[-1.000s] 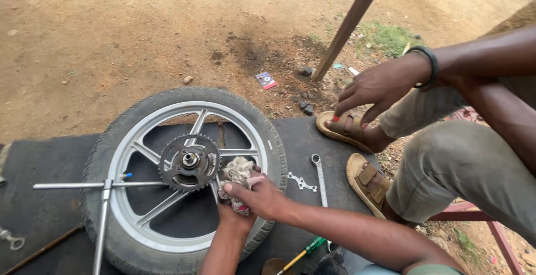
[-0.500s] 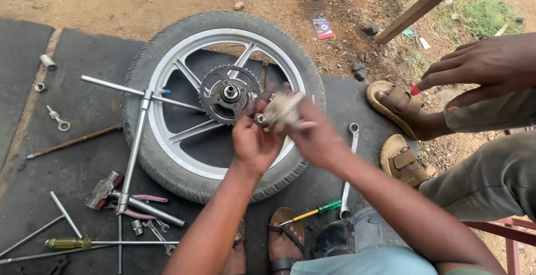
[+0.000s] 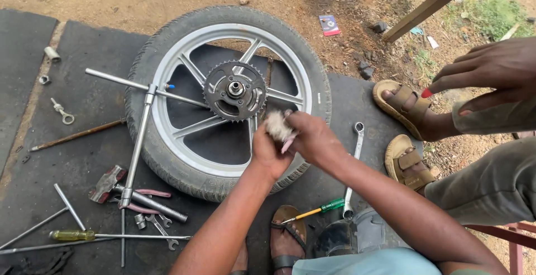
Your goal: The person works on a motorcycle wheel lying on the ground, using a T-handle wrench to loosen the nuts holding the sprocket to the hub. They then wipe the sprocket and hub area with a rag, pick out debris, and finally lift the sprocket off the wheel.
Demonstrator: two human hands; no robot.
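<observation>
A motorcycle wheel [image 3: 167, 158] with a black tyre and silver spokes lies flat on a dark rubber mat [image 3: 67, 146]. A toothed sprocket [image 3: 234, 91] sits at its hub. Over the wheel's near right rim, my left hand [image 3: 267, 152] and my right hand [image 3: 312, 136] both grip a small dirty grey-white part or rag [image 3: 277, 126] between them. What exactly it is cannot be told.
A cross wrench [image 3: 137, 152] leans over the tyre's left side. A hammer [image 3: 106, 184], pliers, spanners and a yellow-handled screwdriver [image 3: 72, 235] lie on the mat. A ring spanner [image 3: 353, 166] and green screwdriver [image 3: 318, 208] are right. Another person's hand [image 3: 491, 71] and sandalled feet [image 3: 405, 132] are at the right.
The view has shifted so the wheel sits more central. My hands have come a little lower and nearer, off the hub, still holding the grey-white piece together.
</observation>
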